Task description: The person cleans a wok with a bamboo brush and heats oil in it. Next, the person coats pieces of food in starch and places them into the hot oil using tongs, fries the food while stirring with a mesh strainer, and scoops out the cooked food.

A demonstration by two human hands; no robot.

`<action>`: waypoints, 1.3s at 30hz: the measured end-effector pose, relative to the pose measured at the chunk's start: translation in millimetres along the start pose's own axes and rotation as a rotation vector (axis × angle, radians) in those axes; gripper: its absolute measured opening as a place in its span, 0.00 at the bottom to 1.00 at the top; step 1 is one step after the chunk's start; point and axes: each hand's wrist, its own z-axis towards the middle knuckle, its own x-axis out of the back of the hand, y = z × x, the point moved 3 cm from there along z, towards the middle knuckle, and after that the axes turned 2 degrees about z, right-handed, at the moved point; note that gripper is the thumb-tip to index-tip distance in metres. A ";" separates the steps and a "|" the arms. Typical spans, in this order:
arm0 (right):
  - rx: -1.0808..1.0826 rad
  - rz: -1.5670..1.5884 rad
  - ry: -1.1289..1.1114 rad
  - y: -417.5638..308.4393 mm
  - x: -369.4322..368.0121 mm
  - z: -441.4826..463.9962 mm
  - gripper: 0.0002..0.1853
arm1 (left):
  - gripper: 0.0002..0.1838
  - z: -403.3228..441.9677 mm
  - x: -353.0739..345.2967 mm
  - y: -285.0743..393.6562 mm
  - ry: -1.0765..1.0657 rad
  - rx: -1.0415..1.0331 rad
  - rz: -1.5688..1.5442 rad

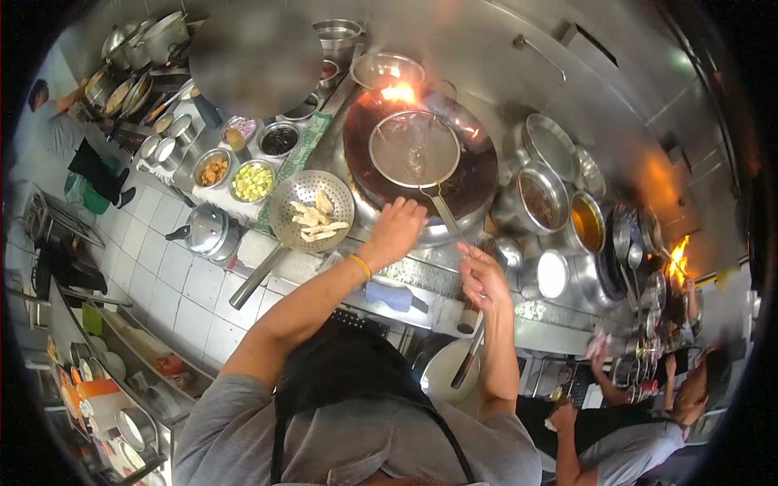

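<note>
My right hand [486, 279] is closed around the thin metal handle of a round wire-mesh strainer [415, 149]. The strainer's mesh is over the dark wok [478, 174], whose inside it partly hides. At the wok's near rim my left hand [397, 230] has its fingers curled down on the edge; the fingertips are hidden. Flames [399, 93] rise at the wok's far side. Left of the wok sits a perforated metal skimmer [279, 212] holding several pale, pieces of food [322, 220], its thick handle pointing toward the floor.
Bowls of chopped green pieces [252, 181], browned food [213, 168] and dark strips [279, 140] stand at left. A pressure cooker [212, 229] is below them. Right are steel pots and a pot of amber liquid [587, 223]. Another person [624, 437] works at lower right, near fire [679, 257].
</note>
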 end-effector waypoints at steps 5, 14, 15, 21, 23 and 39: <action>0.116 -0.144 0.055 -39.1 -30.7 2.0 0.18 | 0.15 -51.5 67.9 -7.7 0.232 -0.034 -0.285; 0.884 -1.293 0.363 -182.1 -141.4 104.1 0.18 | 0.07 -204.5 186.3 -122.9 0.294 0.491 -0.597; 0.903 -1.411 0.463 -198.2 -172.0 112.5 0.16 | 0.06 -223.4 195.4 -135.0 0.343 0.569 -0.586; 1.097 -1.842 0.541 -250.3 -228.0 255.1 0.10 | 0.09 -325.5 215.7 -190.7 0.611 1.004 -0.420; 0.935 -1.939 0.594 -243.2 -226.1 310.7 0.10 | 0.09 -338.3 222.7 -196.2 0.673 1.061 -0.391; 0.804 -1.163 0.553 -153.1 -117.0 184.7 0.15 | 0.10 -284.8 225.3 -211.2 0.539 0.844 -0.400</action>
